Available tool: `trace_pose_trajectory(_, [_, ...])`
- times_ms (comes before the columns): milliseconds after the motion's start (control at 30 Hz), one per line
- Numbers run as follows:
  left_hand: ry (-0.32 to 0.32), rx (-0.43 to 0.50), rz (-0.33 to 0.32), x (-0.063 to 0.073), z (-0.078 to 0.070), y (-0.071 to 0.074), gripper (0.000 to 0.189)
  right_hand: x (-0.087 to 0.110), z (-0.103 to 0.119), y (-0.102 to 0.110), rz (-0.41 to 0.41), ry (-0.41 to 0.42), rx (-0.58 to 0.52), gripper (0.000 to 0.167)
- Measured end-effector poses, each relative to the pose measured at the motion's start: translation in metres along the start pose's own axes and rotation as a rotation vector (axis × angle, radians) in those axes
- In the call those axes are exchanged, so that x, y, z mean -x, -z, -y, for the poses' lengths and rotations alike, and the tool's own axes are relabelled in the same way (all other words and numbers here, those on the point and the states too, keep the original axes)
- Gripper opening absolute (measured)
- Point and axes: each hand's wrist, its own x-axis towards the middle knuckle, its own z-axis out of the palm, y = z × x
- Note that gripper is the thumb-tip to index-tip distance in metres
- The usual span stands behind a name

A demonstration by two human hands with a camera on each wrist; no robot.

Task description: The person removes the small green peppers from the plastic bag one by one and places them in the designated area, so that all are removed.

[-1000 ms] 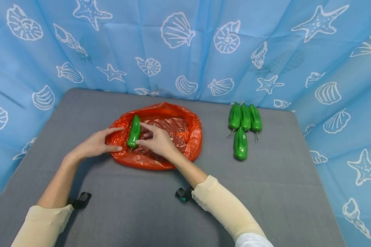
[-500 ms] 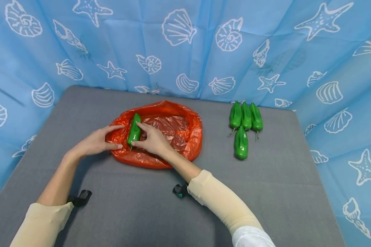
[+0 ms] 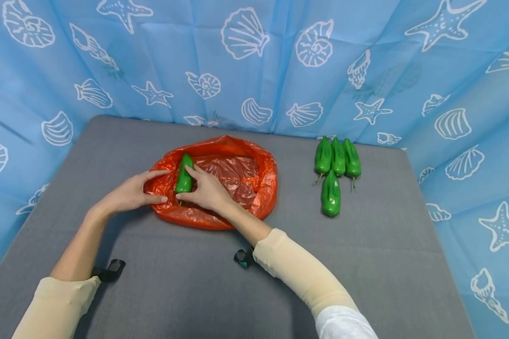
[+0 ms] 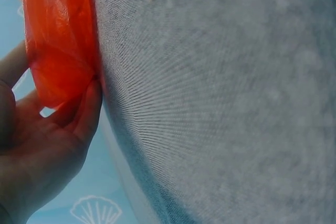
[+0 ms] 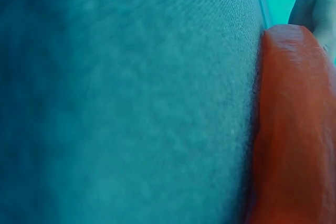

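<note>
A red plastic bag (image 3: 268,183) lies spread on the table with its mouth facing up and its rim rolled outward. Inside its left end sits a glossy green pepper (image 3: 184,182). My right hand (image 3: 208,190) reaches in from the right and grips this pepper, forefinger near its upper end and thumb near its lower end. At the bag's left edge my left hand (image 3: 129,192) holds the rim. The left wrist view shows fingers (image 4: 90,109) under the red plastic (image 4: 60,35). In the right wrist view the bag's side (image 5: 294,124) hides the right hand's fingers.
To the right, several more green peppers (image 3: 331,194) lie in a cluster on the grey table (image 3: 186,287). A blue curtain (image 3: 220,42) with white shell prints hangs behind the table and at its sides.
My right hand has shifted left, and its thumb and forefinger have moved over the pepper in the bag. The left hand stays at the rim. The view has tilted slightly.
</note>
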Motion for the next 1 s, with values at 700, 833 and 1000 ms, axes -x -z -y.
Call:
trace_pose_trajectory(700, [0.014,-0.014,-0.004,0.0,-0.002,0.001,0.076,0.002,-0.003,0.001,-0.045,-0.008,-0.104,0.078])
trace_pose_trajectory(833, [0.013,-0.019,-0.005,0.0,-0.003,0.0,0.077,0.003,-0.006,0.003,-0.056,-0.009,-0.127,0.079])
trace_pose_trajectory(1000, [0.009,-0.019,-0.008,0.001,-0.003,0.0,0.077,0.005,-0.01,0.007,-0.081,0.004,-0.169,0.079])
